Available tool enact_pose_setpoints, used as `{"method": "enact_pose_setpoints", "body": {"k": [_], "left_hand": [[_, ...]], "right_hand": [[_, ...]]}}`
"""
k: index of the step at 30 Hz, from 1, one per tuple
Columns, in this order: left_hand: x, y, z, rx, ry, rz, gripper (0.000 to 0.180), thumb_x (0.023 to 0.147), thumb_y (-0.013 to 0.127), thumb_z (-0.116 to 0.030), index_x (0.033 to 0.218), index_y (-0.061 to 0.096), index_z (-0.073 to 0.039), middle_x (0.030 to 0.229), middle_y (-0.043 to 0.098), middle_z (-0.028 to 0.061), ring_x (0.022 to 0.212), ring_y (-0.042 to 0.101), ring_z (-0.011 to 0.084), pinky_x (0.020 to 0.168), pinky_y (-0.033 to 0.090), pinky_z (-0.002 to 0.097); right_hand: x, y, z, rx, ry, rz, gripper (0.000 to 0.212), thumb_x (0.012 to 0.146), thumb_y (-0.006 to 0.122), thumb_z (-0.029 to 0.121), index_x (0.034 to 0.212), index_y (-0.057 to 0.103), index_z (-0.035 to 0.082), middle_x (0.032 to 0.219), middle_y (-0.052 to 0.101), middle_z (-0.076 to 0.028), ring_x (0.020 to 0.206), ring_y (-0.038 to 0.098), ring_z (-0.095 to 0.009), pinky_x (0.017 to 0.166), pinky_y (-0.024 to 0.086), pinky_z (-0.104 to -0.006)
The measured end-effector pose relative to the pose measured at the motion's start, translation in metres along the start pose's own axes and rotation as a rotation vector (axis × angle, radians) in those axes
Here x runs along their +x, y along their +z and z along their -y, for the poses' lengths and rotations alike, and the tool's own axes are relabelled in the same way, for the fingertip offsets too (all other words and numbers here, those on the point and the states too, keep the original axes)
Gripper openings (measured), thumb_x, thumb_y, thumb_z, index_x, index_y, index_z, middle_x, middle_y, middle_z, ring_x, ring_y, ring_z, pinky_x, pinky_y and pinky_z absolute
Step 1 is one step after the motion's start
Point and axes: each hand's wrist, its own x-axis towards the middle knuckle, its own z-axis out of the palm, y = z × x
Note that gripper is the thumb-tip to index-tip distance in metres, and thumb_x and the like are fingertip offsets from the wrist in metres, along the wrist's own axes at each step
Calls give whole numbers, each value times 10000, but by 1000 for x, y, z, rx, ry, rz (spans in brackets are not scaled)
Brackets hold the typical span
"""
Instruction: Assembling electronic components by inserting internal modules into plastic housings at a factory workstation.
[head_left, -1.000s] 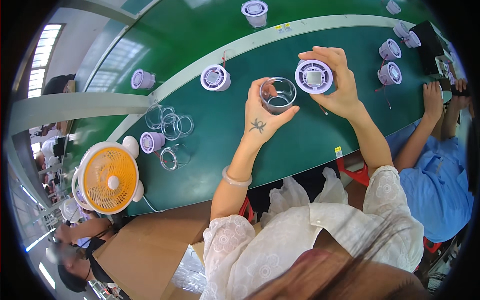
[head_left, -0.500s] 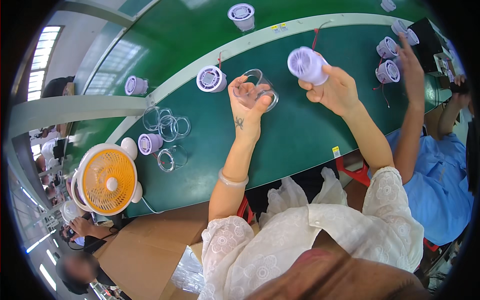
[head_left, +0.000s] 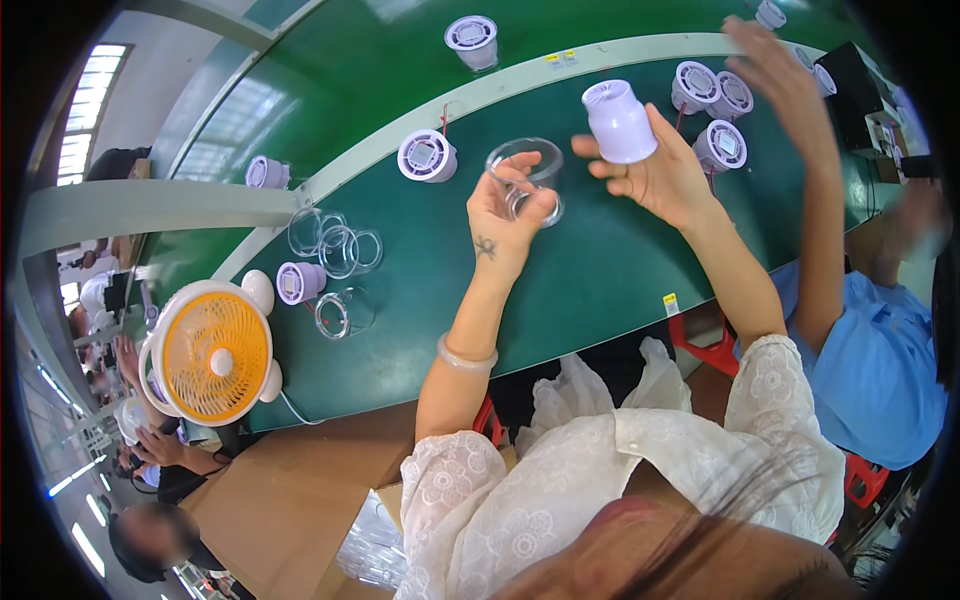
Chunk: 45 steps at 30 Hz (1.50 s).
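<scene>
My left hand (head_left: 508, 215) is closed round a clear plastic cup (head_left: 545, 172), its fingers and thumb on the wall and the open rim tilted up. Just to the right, my right hand (head_left: 672, 180) grips a lavender plastic housing (head_left: 622, 128). The housing's ribbed narrow end points up and its wider end down, apart from the cup. Between the two hands there is a small gap. Beyond my left hand, a similar lavender unit (head_left: 427, 157) with a slotted round face and a red wire rests on the green table (head_left: 560, 290).
Several clear cups (head_left: 350, 253) and another lavender unit (head_left: 300, 283) lie at left, beside an orange-and-white fan (head_left: 217, 355). More lavender units (head_left: 720, 147) stand at right, near a co-worker's raised hand (head_left: 780, 75). An open cardboard box (head_left: 300, 480) holds clear parts below.
My right hand has turned the lavender housing so its ribbed end points up. My left hand has shifted slightly right with the cup. The co-worker's hand moved left; lavender units now stand nearer me there.
</scene>
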Motion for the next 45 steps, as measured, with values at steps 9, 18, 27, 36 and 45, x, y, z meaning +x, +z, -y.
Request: {"method": "enact_pose_setpoints", "body": {"k": [9, 18, 27, 36, 45], "left_hand": [[-4, 13, -12, 1019, 492, -38, 564, 609, 704, -174, 1092, 483, 14, 1041, 375, 165, 948, 411, 310, 787, 396, 371], [-1, 6, -6, 1185, 587, -84, 473, 657, 649, -114, 1084, 487, 9, 1039, 385, 206, 917, 418, 334, 766, 389, 377], [0, 1, -10, 857, 460, 159, 370, 652, 601, -83, 1006, 547, 10, 1040, 380, 170, 924, 469, 302, 833, 385, 367], [0, -2, -13, 672, 418, 86, 409, 661, 586, -112, 1038, 532, 36, 1016, 384, 157, 934, 462, 286, 837, 376, 346], [-1, 6, -3, 966, 440, 154, 318, 732, 567, -122, 1019, 518, 6, 1060, 384, 194, 931, 450, 333, 804, 398, 379]], "right_hand": [[-1, 6, -4, -1913, -967, -264, 440, 516, 622, 37, 937, 552, 143, 975, 472, -9, 817, 402, -243, 673, 422, -289], [-4, 4, -6, -2041, -1045, -100, 436, 494, 630, 21, 899, 573, 176, 1018, 474, 9, 857, 384, -250, 685, 418, -311], [-6, 5, 2, -1888, -1130, -74, 421, 482, 600, 6, 872, 571, 161, 989, 481, -10, 857, 375, -248, 730, 353, -325], [-7, 0, 7, -2010, -1180, -138, 415, 486, 621, 15, 867, 591, 177, 1016, 481, 8, 858, 363, -250, 721, 361, -319], [-5, 6, -10, -1895, -1100, 41, 431, 492, 632, 27, 893, 568, 170, 1010, 476, -20, 854, 386, -256, 704, 387, -318]]}}
